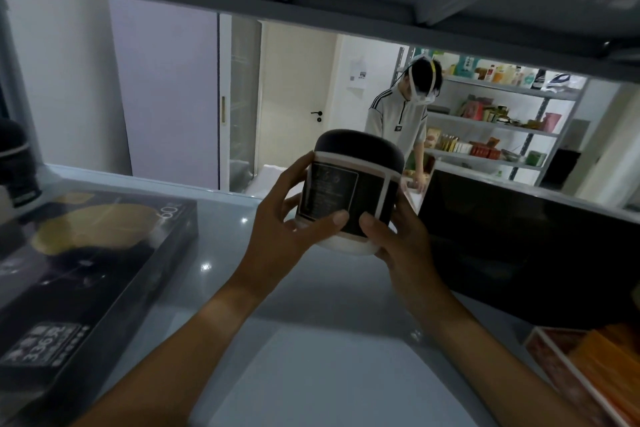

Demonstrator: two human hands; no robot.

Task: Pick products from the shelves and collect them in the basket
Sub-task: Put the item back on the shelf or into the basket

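Beneath both hands I see the grey shelf (325, 374), its pale surface running out under my forearms and on past the fingers. Right of my right hand sits a big black box (526, 246), and nearer me on that side an orange-and-red carton (595, 364). Left of my left hand lies a long dark flat package (86, 274) with a gold print. Beyond the hands, past the shelf's far edge, a person (401, 118) in a grey top bends by stocked shelving (498, 121). Between my hands — lifted just off the shelf — is the dark-lidded jar (349, 191), upright. My left hand (280, 218) curls round its left side, thumb on the label; my right hand (398, 236) cups its lower right — thumb on front.
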